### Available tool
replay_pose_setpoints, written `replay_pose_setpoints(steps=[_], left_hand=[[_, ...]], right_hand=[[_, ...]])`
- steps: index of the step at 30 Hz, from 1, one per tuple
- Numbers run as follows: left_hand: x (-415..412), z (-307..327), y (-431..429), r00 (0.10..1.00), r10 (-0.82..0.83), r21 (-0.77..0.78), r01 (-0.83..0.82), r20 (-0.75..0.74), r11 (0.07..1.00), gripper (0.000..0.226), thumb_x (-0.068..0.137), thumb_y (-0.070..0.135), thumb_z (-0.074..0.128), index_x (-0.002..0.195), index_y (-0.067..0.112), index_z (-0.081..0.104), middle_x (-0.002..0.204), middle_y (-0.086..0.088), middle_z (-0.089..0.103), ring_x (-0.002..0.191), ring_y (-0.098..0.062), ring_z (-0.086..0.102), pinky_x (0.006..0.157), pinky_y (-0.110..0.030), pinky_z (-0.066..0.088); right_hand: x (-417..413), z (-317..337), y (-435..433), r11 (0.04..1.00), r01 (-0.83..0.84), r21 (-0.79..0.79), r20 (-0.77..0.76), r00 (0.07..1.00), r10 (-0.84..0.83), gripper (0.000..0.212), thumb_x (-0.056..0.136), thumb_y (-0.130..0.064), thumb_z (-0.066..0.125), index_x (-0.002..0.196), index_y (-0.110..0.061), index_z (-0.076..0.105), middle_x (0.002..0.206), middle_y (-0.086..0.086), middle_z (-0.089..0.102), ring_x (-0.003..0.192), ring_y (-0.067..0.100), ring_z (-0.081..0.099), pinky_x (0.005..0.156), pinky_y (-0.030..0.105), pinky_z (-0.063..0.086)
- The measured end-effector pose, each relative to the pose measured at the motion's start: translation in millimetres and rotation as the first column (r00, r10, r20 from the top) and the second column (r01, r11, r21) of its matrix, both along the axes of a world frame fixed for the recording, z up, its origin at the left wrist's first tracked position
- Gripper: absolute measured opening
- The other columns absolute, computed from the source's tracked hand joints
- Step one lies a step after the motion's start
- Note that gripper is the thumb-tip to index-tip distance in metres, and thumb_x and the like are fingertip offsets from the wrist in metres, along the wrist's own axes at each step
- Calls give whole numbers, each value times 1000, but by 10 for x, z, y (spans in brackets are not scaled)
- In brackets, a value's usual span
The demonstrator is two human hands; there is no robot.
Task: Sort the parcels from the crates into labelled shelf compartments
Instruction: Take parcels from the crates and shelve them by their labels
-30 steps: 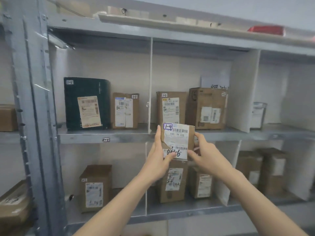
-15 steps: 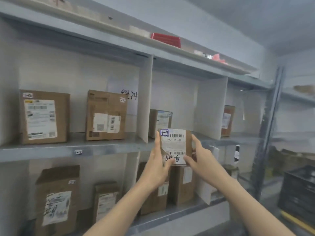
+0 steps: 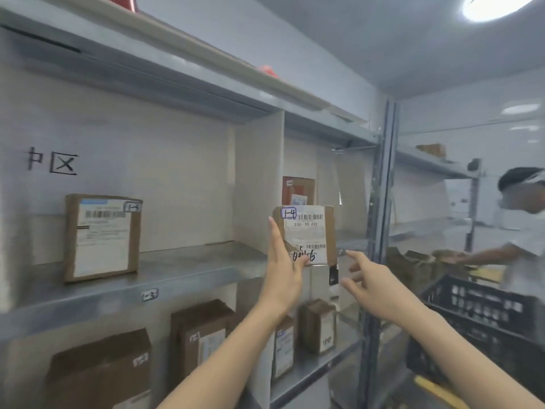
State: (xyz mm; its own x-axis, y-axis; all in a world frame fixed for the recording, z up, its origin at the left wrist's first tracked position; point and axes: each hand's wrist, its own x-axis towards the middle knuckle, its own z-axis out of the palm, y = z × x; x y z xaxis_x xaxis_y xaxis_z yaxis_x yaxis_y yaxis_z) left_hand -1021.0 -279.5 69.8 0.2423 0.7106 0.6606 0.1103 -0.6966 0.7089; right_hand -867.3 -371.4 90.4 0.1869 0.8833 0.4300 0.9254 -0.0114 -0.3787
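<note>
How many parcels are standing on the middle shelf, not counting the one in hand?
2: a brown parcel in the compartment left of the divider, and a reddish parcel right of it, behind the held parcel. Others may be hidden.

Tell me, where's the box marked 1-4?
Head view, centre: the 1-4 box is held up by the left hand, before the white divider, right of the shelved 1-3 box.

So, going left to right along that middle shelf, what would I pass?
First the parcel marked 1-3 → white divider → parcel marked 1-4, held by the left hand → grey upright post → another person at the far right.
</note>
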Motion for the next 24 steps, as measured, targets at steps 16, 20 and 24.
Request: replay_pose_setpoints(steps=[16,20,24], left_hand=[[2478,224,1560,993,115,16,-115,24,993,93,99,21,52,149,34,-26,165,1,2,150,-20,11,122,-43,11],[2902,181,1958,974,227,-13,-227,20,974,93,99,21,54,150,35,-23,164,4,2,148,-23,23,120,-47,20],[3100,210,2283,936,351,-46,-351,-2,935,90,99,19,52,152,30,-21,164,-2,6,150,-20,14,122,-42,13]], right_hand=[[2563,228,1479,999,-40,19,102,994,38,50,98,-29,51,144,-17,35,121,1,60,106,14,58,90,22,46],[3064,247,2032,987,-162,-7,123,979,161,51,98,-32,51,145,-20,33,130,2,56,116,16,55,97,26,45],[3482,297,2497,964,-261,-52,130,955,266,50,99,-31,49,145,-20,32,132,3,56,118,17,55,100,31,46]])
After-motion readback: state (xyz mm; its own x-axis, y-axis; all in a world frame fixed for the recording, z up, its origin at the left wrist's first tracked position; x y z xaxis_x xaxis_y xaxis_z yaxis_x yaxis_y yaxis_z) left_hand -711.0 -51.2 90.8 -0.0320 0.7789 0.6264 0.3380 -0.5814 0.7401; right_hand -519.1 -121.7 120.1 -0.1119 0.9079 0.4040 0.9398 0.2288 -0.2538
